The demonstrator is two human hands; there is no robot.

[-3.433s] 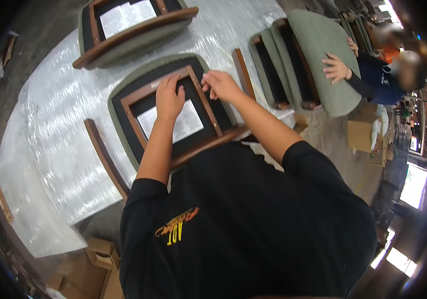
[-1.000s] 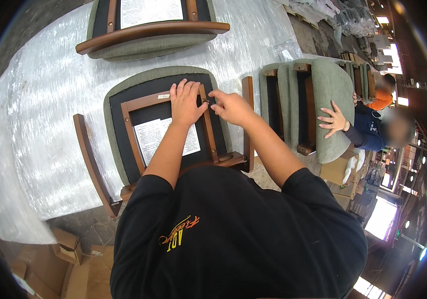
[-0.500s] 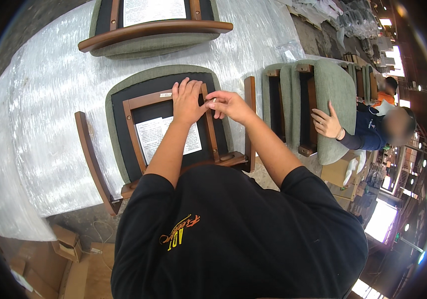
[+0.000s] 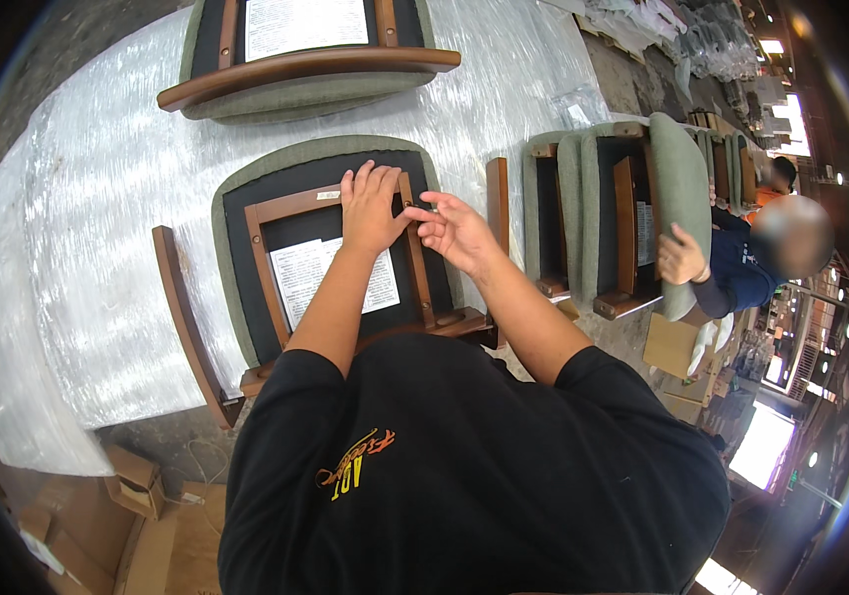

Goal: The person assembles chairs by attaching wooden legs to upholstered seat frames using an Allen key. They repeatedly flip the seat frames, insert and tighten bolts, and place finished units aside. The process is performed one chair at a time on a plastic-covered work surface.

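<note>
An upturned chair seat with green-grey fabric (image 4: 261,164) and a black underside lies before me. Screwed to it is a brown wooden frame (image 4: 266,260). My left hand (image 4: 372,213) rests flat with spread fingers across the frame's far bar, near its right corner. Just right of that corner is my right hand (image 4: 459,233), its fingers loosely stretched and apart, the tips close to the wood. I see nothing held in it for certain. A printed white sheet (image 4: 295,273) lies inside the frame, partly behind my left forearm.
A second upturned chair (image 4: 310,61) lies farther off on the plastic-wrapped surface (image 4: 107,248). To the right, several chairs stand on edge, and a co-worker's hand (image 4: 682,256) touches the nearest green seat (image 4: 682,198). Cardboard boxes (image 4: 135,481) sit at the lower left.
My right hand has loosened from a pinch around a small pale piece to spread fingers. My left hand stays put. The co-worker has turned the chair at right, baring its underside.
</note>
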